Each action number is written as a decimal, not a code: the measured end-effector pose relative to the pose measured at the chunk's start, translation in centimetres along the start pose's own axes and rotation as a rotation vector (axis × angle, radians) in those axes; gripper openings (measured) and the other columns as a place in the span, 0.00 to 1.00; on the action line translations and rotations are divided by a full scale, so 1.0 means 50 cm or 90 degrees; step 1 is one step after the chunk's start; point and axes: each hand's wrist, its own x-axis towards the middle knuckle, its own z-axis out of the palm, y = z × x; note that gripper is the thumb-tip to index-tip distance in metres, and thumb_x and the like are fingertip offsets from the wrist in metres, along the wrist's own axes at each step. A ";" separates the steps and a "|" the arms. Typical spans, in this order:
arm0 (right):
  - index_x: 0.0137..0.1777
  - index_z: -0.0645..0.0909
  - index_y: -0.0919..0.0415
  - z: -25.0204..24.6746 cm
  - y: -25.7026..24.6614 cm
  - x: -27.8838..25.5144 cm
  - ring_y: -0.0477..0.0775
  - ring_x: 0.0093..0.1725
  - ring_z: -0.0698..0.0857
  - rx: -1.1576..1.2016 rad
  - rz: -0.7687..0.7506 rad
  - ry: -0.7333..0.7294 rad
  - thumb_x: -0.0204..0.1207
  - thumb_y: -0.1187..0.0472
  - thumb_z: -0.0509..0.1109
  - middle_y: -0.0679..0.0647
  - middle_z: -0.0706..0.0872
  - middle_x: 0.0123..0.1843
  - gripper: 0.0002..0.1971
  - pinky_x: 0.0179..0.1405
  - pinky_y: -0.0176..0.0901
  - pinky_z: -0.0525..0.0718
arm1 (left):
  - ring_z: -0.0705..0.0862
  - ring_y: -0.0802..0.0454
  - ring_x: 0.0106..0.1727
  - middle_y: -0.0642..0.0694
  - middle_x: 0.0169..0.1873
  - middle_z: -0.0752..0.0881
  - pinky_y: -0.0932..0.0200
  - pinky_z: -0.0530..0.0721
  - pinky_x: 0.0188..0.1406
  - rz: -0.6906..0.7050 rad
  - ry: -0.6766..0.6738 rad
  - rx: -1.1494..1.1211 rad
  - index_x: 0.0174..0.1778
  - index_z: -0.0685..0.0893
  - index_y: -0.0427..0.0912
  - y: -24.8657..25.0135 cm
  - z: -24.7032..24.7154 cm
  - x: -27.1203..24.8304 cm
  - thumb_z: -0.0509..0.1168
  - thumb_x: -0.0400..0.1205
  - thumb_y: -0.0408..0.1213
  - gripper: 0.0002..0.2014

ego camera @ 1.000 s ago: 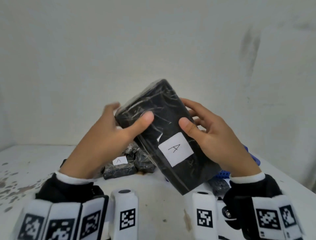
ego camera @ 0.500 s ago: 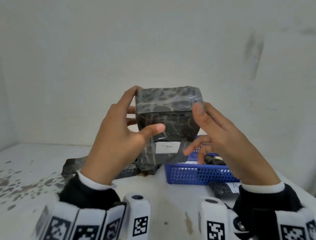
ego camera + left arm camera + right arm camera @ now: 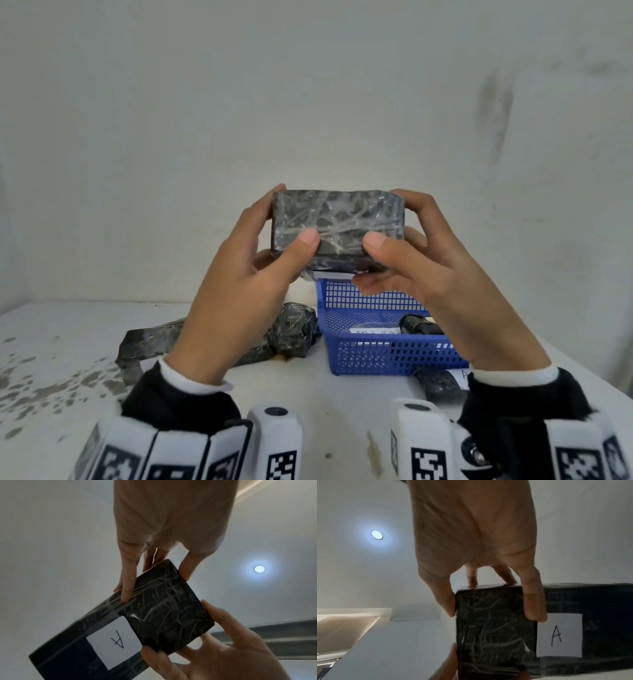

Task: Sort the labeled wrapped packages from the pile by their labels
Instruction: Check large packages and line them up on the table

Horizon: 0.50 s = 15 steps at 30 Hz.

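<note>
I hold one black plastic-wrapped package level in the air in front of me, above the blue basket. My left hand grips its left end and my right hand grips its right end, thumbs on the near side. Its white label marked A faces down and shows only in the wrist views. More wrapped packages lie in a pile on the table to the left of the basket, partly hidden by my left hand.
The basket holds a small dark package and a white label. Another labelled package lies in front of the basket. The white table has dark speckles on the left. A plain wall stands close behind.
The package has turned from tilted with the A label facing me to level with the label underneath. Both hands shifted their grip to its ends, and the blue basket came into view.
</note>
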 end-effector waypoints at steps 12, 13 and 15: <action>0.61 0.76 0.45 -0.004 -0.021 -0.012 0.64 0.46 0.93 -0.006 -0.026 -0.031 0.74 0.52 0.78 0.50 0.89 0.60 0.19 0.54 0.55 0.92 | 0.88 0.56 0.57 0.57 0.56 0.89 0.50 0.85 0.62 0.017 -0.022 -0.053 0.70 0.77 0.58 0.007 -0.015 0.001 0.70 0.74 0.43 0.26; 0.60 0.75 0.45 -0.003 -0.021 -0.013 0.64 0.47 0.93 -0.002 -0.029 -0.037 0.74 0.53 0.79 0.50 0.88 0.61 0.19 0.55 0.56 0.91 | 0.88 0.56 0.58 0.57 0.56 0.89 0.53 0.85 0.62 0.022 -0.025 -0.055 0.71 0.77 0.58 0.009 -0.017 0.001 0.71 0.74 0.43 0.27; 0.58 0.76 0.42 -0.001 -0.018 -0.012 0.69 0.47 0.92 -0.011 -0.037 -0.045 0.72 0.52 0.81 0.48 0.87 0.62 0.19 0.56 0.62 0.90 | 0.88 0.56 0.57 0.56 0.55 0.89 0.60 0.83 0.60 0.037 -0.030 -0.047 0.71 0.76 0.56 0.011 -0.019 0.000 0.77 0.75 0.44 0.29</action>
